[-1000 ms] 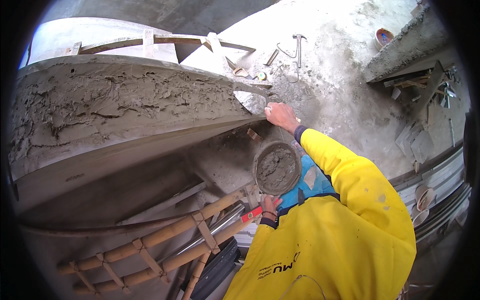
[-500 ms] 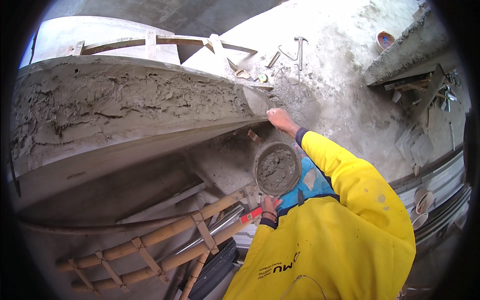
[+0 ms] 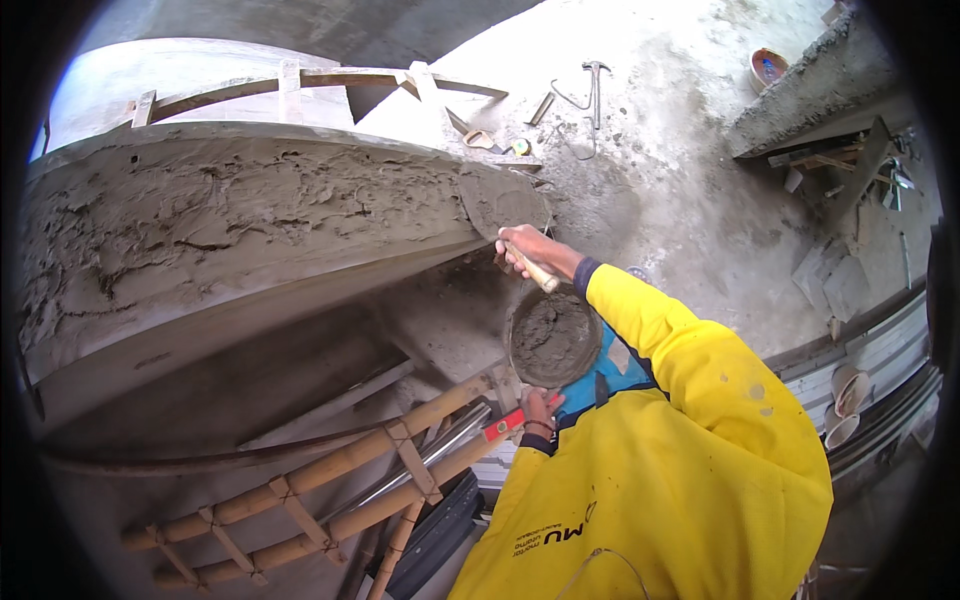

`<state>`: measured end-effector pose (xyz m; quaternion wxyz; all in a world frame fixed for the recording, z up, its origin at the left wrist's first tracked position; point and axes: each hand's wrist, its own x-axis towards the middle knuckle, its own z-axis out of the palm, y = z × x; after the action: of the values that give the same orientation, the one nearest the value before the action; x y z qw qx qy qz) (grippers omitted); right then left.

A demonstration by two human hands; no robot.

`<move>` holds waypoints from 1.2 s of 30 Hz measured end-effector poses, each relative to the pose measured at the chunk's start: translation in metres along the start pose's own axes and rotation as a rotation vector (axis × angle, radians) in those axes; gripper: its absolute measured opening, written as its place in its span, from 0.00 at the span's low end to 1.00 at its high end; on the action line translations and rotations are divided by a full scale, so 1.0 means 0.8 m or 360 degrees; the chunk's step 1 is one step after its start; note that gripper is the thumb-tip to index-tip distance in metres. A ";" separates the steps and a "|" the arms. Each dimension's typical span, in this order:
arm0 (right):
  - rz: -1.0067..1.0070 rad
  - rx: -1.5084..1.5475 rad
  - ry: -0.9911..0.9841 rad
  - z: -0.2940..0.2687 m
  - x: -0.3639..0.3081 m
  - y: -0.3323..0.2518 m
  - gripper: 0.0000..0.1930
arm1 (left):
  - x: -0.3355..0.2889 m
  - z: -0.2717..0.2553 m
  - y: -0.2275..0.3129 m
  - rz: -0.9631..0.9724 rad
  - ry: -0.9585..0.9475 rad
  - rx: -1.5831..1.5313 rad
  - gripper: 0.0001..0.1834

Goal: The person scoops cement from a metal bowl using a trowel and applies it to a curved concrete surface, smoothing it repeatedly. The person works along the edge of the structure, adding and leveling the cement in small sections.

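Note:
My right hand [image 3: 530,252] is closed round the wooden handle of a trowel [image 3: 508,205]. The trowel's wide blade lies against the right end of a long ledge [image 3: 280,200] coated in rough wet grey mortar. Just below this hand is a round bucket [image 3: 553,340] of grey mortar, close to my body. My left hand [image 3: 540,408] is closed at the bucket's near rim, its fingertips partly hidden. A red spirit level [image 3: 505,425] crosses right beside my left hand.
A bamboo ladder [image 3: 345,480] leans at lower left. Past the ledge, a hammer [image 3: 596,90], a tape measure [image 3: 520,147] and a curved wooden frame [image 3: 290,90] lie on the pale floor. A rough concrete block [image 3: 810,90] stands at upper right, with scrap boards below it.
My right hand has moved left and toward me and turned, so the trowel's handle now shows. The blade has shifted slightly down the ledge's end. My left hand stays at the bucket.

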<state>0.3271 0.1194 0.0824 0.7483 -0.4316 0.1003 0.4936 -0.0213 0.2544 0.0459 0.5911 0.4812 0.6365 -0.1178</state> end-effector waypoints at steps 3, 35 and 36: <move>-0.0122 -0.0219 0.0013 -0.003 -0.020 0.022 0.17 | -0.011 0.007 0.008 0.0009 0.0001 -0.0025 0.13; 0.0191 0.0426 -0.0139 -0.019 -0.003 0.003 0.16 | -0.019 0.001 0.020 -0.0003 -0.0151 0.0069 0.15; 0.0191 0.0448 -0.0094 -0.021 0.005 0.004 0.16 | -0.012 -0.005 0.014 0.0014 -0.0144 0.0058 0.15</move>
<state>0.3309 0.1098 0.0678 0.7732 -0.3008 0.1720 0.5311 -0.0170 0.2586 0.0600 0.6109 0.4888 0.6048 -0.1485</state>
